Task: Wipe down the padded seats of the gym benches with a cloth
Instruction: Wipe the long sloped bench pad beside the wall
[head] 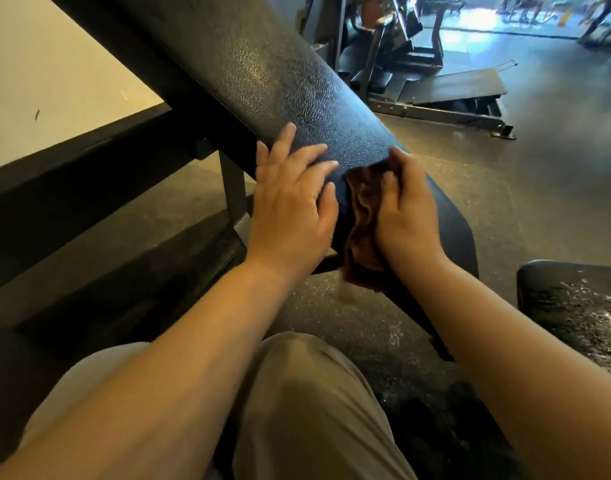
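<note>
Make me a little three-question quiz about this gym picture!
1. True or false: the left hand holds the cloth.
2. What colour is the cloth? A) white B) brown C) yellow
3. What does the left hand rest on?

Key:
1. False; the right hand presses it against the padded bench.
2. B
3. The padded bench, fingers spread flat.
</note>
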Available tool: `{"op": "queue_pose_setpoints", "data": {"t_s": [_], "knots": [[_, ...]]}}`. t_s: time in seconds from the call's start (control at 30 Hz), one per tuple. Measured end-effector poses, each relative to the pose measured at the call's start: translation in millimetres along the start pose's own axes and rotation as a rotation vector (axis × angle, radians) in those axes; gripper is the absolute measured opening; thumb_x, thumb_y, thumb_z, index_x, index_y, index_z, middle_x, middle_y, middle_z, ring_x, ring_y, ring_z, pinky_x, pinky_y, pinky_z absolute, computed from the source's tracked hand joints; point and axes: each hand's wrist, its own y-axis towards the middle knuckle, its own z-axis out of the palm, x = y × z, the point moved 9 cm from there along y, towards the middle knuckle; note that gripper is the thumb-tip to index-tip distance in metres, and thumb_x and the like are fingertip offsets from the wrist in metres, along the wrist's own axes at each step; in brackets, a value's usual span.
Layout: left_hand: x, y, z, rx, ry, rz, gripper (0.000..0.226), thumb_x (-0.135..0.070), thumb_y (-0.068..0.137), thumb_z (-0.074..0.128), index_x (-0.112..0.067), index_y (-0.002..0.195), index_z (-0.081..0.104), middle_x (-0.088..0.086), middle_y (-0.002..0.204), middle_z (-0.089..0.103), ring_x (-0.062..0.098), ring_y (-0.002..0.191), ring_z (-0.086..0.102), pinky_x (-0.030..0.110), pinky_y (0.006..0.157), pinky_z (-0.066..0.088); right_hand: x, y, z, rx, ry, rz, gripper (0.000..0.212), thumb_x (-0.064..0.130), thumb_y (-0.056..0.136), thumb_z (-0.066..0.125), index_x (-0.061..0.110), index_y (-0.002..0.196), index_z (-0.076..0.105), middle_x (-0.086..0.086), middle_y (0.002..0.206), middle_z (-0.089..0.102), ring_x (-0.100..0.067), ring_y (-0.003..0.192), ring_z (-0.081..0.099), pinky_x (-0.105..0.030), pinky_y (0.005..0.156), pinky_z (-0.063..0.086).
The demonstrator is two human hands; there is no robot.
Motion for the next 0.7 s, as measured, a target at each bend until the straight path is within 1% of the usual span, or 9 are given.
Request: {"op": "queue_pose_setpoints", "data": {"t_s": [0.1, 0.2, 0.3, 0.43, 0.5, 0.53, 0.6, 0.63, 0.7], "knots": [[-3.9, -9.2, 8.8, -0.037, 0.04, 0.027, 0.028, -0.017, 0.098, 0.052, -0.008, 0.117, 0.07, 0.007, 0.134, 0.059, 0.031, 0.144, 0.032, 0.048, 0.123, 0.005, 6.4, 11.0, 12.3, 0.077, -0.037, -0.069, 0.039, 0.016, 0.101, 0.045, 0.018, 0.139, 0.053, -0.004, 0.134, 0.059, -0.015, 0.124, 0.052, -0.027, 0.108, 0.037], [-1.4, -6.4, 6.3, -0.069, 0.031, 0.051, 0.025, -0.019, 0.099, 0.055, -0.01, 0.115, 0.071, 0.005, 0.131, 0.06, 0.029, 0.142, 0.034, 0.049, 0.124, 0.006, -39.6, 8.3, -11.4, 0.042, -0.088, 0.083, 0.036, 0.018, 0.098, 0.049, 0.02, 0.132, 0.06, -0.008, 0.126, 0.06, -0.021, 0.119, 0.057, -0.035, 0.108, 0.042], [-0.9, -5.1, 5.0, -0.066, 0.028, 0.058, 0.022, -0.02, 0.098, 0.057, -0.012, 0.112, 0.072, 0.004, 0.129, 0.06, 0.028, 0.141, 0.035, 0.051, 0.123, 0.005, -57.3, 1.8, -33.3, -0.055, -0.279, 0.209, 0.04, 0.023, 0.101, 0.05, 0.019, 0.14, 0.055, -0.015, 0.133, 0.046, -0.032, 0.126, 0.046, -0.045, 0.112, 0.035], [-3.3, -3.1, 6.7, -0.077, 0.073, 0.062, 0.022, -0.022, 0.097, 0.056, -0.014, 0.109, 0.073, 0.004, 0.126, 0.062, 0.03, 0.138, 0.039, 0.053, 0.123, 0.006, -9.5, -22.1, -16.1, 0.001, -0.297, -0.069, 0.049, 0.037, 0.104, 0.039, 0.011, 0.144, 0.049, -0.011, 0.137, 0.052, -0.031, 0.13, 0.042, -0.041, 0.114, 0.028], [-2.9, -2.3, 5.0, -0.081, 0.093, 0.096, 0.023, -0.023, 0.097, 0.056, -0.016, 0.109, 0.074, 0.002, 0.125, 0.063, 0.03, 0.137, 0.041, 0.052, 0.123, 0.007, -7.6, -51.4, -5.4, 0.141, -0.377, -0.18, 0.06, 0.048, 0.101, 0.038, 0.012, 0.149, 0.041, -0.005, 0.151, 0.043, -0.028, 0.146, 0.027, -0.035, 0.124, 0.013], [-2.4, -1.4, 4.0, -0.077, 0.09, 0.112, 0.023, -0.024, 0.097, 0.056, -0.016, 0.11, 0.074, 0.001, 0.125, 0.064, 0.03, 0.136, 0.042, 0.051, 0.123, 0.006, -12.7, -62.0, -5.0, 0.189, -0.435, -0.205, 0.066, 0.051, 0.099, 0.04, 0.013, 0.153, 0.035, -0.003, 0.156, 0.035, -0.025, 0.15, 0.016, -0.028, 0.124, 0.004], [-1.5, 0.5, 2.4, -0.072, 0.086, 0.131, 0.024, -0.026, 0.097, 0.057, -0.017, 0.111, 0.075, 0.0, 0.124, 0.064, 0.029, 0.135, 0.043, 0.049, 0.124, 0.005, -19.2, -69.2, -7.8, 0.195, -0.507, -0.244, 0.07, 0.051, 0.098, 0.042, 0.01, 0.154, 0.03, -0.006, 0.158, 0.03, -0.026, 0.151, 0.011, -0.018, 0.12, -0.005], [-0.4, 1.0, 1.2, -0.074, 0.092, 0.134, 0.024, -0.026, 0.097, 0.057, -0.018, 0.11, 0.075, -0.001, 0.123, 0.065, 0.029, 0.134, 0.044, 0.049, 0.124, 0.005, -16.5, -69.0, -6.5, 0.173, -0.509, -0.264, 0.07, 0.049, 0.099, 0.041, 0.007, 0.153, 0.031, -0.01, 0.156, 0.033, -0.029, 0.15, 0.014, -0.02, 0.122, -0.003], [0.0, 2.0, 0.4, -0.083, 0.099, 0.139, 0.023, -0.026, 0.096, 0.058, -0.019, 0.108, 0.075, -0.001, 0.121, 0.065, 0.028, 0.132, 0.045, 0.049, 0.124, 0.005, -3.9, -66.7, -1.0, 0.101, -0.494, -0.305, 0.066, 0.043, 0.1, 0.043, 0.001, 0.15, 0.036, -0.016, 0.151, 0.039, -0.033, 0.146, 0.022, -0.035, 0.125, 0.011]]}}
